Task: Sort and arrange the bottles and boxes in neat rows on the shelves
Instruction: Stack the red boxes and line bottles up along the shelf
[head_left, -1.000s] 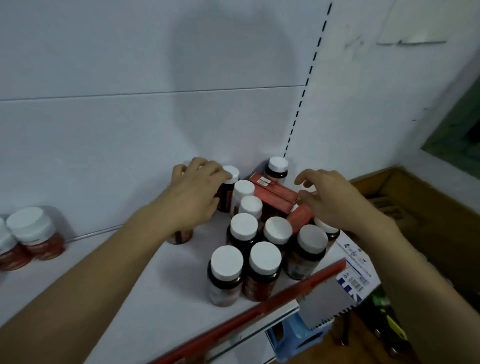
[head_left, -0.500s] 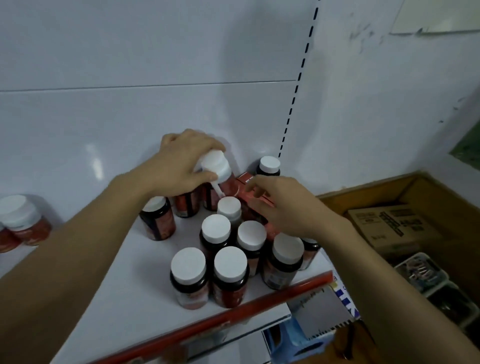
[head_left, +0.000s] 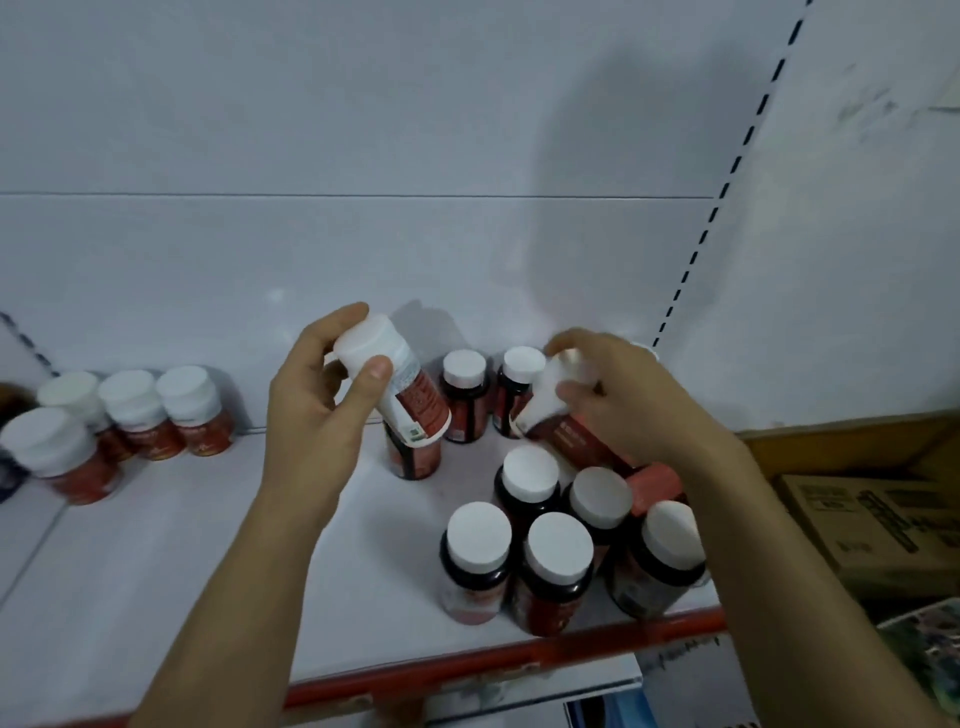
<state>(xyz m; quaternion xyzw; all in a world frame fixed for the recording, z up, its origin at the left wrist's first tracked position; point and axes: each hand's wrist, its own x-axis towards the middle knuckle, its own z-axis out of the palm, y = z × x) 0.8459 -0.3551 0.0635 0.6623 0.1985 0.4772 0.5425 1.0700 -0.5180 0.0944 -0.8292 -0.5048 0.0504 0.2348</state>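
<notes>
- Bottles (head_left: 556, 566) crowd the front right corner of the shelf (head_left: 208, 571) in a loose cluster, caps up. A back pair (head_left: 464, 395) stands upright by the back edge, and a left group (head_left: 135, 415) stands far along the back to the left.
- Your left hand (head_left: 317, 410) grips a white bottle (head_left: 415, 400) near its cap, thumb and fingers curled round it. It is tilted and lifted clear of the shelf, above a dark bottle (head_left: 413, 457) standing there.
- Your right hand (head_left: 634, 410) wraps round a second bottle (head_left: 537, 410), also tilted, just above the red boxes (head_left: 657, 480) lying behind the cluster. I cannot tell whether bottle and boxes touch.
- The step in hand looks like pulling strays out of the pile to sort them by kind.
- Next, stand each held bottle upright in a row with its like; the bare middle of the shelf offers room. Lower them straight so you knock no neighbours. The boxes will want squaring afterwards.
</notes>
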